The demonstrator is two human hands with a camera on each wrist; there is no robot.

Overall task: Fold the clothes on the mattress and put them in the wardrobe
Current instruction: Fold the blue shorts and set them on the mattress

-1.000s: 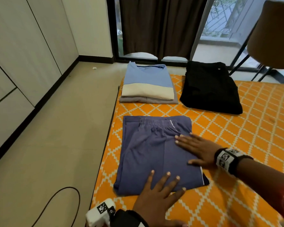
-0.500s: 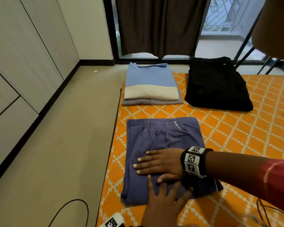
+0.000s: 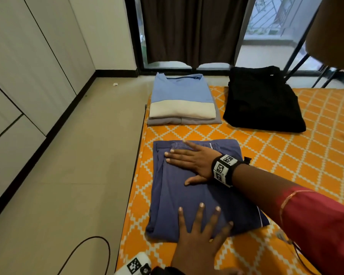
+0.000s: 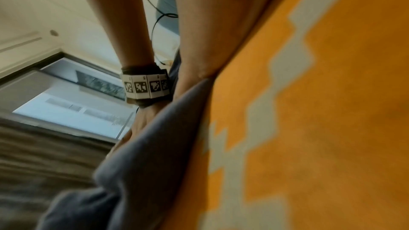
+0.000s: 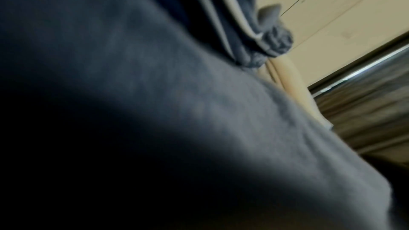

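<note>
— How do the trousers [image 3: 189, 197] look?
— Blue, folded into a flat rectangle near the mattress [image 3: 286, 155] edge.
— And the hands?
— The right hand [image 3: 193, 161] and left hand [image 3: 199, 241] both lie flat on them, fingers spread, holding nothing.

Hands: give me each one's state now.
Left hand: open, flat on the blue trousers.
Right hand: open, flat near their waistband.

- Left hand [image 3: 199, 247]: wrist cut off by the head view's lower edge.
- Trousers [image 3: 191, 195]: part hidden under both hands; blurred and dark in the right wrist view.
- Grey garment [image 3: 184, 121]: mostly hidden beneath the stack beyond the trousers.
</note>
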